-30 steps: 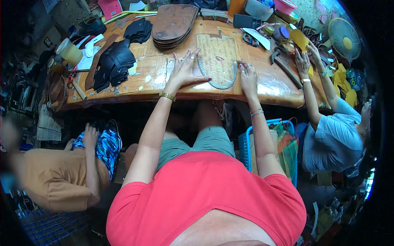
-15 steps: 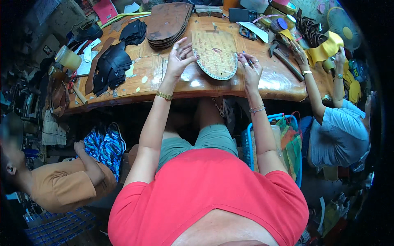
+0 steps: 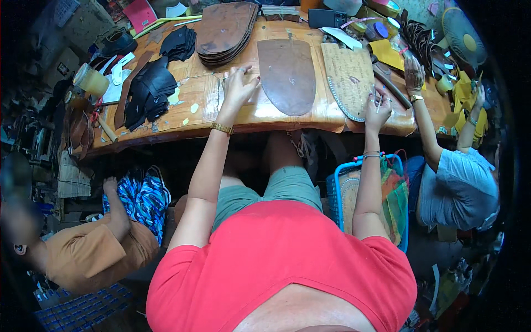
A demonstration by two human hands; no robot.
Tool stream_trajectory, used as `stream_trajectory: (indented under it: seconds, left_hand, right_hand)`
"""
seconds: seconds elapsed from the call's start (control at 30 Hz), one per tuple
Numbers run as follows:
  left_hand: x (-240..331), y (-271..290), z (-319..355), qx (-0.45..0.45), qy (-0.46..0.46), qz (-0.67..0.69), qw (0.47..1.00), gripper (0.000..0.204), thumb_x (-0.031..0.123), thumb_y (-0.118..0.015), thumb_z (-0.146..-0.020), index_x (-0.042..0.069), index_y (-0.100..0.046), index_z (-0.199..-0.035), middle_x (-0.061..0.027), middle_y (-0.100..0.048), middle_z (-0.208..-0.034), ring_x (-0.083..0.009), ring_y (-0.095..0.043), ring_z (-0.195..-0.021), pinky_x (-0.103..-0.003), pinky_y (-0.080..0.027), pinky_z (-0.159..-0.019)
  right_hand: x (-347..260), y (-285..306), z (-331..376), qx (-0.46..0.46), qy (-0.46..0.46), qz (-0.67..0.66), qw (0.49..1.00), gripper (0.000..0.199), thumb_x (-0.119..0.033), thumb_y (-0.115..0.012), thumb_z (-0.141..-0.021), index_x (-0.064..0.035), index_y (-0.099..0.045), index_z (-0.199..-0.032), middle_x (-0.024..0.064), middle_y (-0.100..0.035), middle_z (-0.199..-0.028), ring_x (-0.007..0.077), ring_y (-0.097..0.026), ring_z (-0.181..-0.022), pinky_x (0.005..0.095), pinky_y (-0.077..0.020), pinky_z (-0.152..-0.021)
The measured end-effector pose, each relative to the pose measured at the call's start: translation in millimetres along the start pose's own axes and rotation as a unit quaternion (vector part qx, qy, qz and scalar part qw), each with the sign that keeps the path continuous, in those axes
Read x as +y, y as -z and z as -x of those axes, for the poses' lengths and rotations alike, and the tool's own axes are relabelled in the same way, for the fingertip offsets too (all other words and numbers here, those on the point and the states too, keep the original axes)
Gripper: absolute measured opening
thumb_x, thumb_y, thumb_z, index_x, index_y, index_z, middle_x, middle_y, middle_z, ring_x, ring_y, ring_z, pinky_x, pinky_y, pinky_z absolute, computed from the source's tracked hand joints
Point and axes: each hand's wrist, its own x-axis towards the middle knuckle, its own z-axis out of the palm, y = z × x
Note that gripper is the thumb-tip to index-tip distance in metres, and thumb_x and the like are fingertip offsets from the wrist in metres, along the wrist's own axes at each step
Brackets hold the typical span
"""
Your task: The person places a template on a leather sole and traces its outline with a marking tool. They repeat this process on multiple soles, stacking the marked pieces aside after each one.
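Observation:
Flat on the table before me lies a brown leather piece (image 3: 287, 77) with a rounded near end. To its right is a tan template board (image 3: 347, 72), covered in handwriting, with a row of holes along its curved edge. My right hand (image 3: 379, 110) is at the board's lower right edge, its fingers closed round a thin pale pen-like stick (image 3: 379, 102). Between the leather piece and a stack of similar brown leather pieces (image 3: 225, 33), my left hand (image 3: 239, 88) hovers or rests at the table, fingers loosely bent and thumb apart. Nothing shows in it.
Black leather pieces (image 3: 152, 91) lie left, near a glue jar (image 3: 91, 81). A dark bar-like tool (image 3: 394, 87) lies beside the template. A co-worker's hand (image 3: 414, 74) is near yellow material (image 3: 387, 53) on the right. A blue basket (image 3: 333, 202) stands below the table edge.
The template has moved right with my right hand, off the brown leather piece, which is now uncovered. My left hand has let go of the template's edge and drawn slightly left.

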Motion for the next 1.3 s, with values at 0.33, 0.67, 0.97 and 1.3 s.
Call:
stream_trajectory:
  seconds: [0.33,0.67,0.97,1.3]
  left_hand:
    - [45,-11,-17,0.004,0.102,-0.137,0.985,0.077,0.064,-0.081,-0.047,0.011,-0.069,-0.102,-0.0149,-0.055,-0.113,-0.0328,-0.047,-0.111,-0.043,-0.036,-0.096]
    - [49,-33,-24,0.042,0.009,0.137,0.99,0.04,0.009,-0.072,-0.068,0.002,-0.048,-0.1,-0.0194,-0.06,-0.095,-0.0329,-0.06,-0.094,-0.04,-0.047,-0.081]
    - [11,63,-166,0.171,-0.119,0.315,0.926,0.049,-0.002,-0.069,-0.077,-0.001,-0.042,-0.119,-0.0147,-0.055,-0.113,-0.0194,-0.057,-0.099,-0.028,-0.052,-0.074]
    - [-131,66,-196,0.146,0.086,0.038,0.985,0.049,0.029,-0.08,-0.064,0.002,-0.068,-0.103,-0.0194,-0.069,-0.097,-0.0322,-0.066,-0.092,-0.039,-0.051,-0.084]
  right_hand:
    - [-10,-5,9,-0.004,0.067,0.163,0.984,0.03,-0.01,-0.071,-0.073,-0.0029,-0.066,-0.101,0.0173,-0.065,-0.094,0.0309,-0.061,-0.088,0.0401,-0.0465,-0.082]
    - [-15,-9,10,-0.025,0.025,0.122,0.992,0.029,-0.011,-0.07,-0.076,0.0,-0.065,-0.102,0.0166,-0.066,-0.097,0.028,-0.064,-0.089,0.0361,-0.0489,-0.082]
    - [-13,-2,12,-0.019,0.035,0.138,0.99,0.027,-0.01,-0.07,-0.077,0.0013,-0.064,-0.101,0.0153,-0.067,-0.095,0.0275,-0.064,-0.087,0.0358,-0.0496,-0.08]
    - [-19,-8,12,-0.021,0.038,0.139,0.989,0.025,-0.011,-0.071,-0.077,0.0014,-0.065,-0.098,0.0166,-0.067,-0.095,0.0291,-0.064,-0.088,0.0368,-0.0491,-0.082]
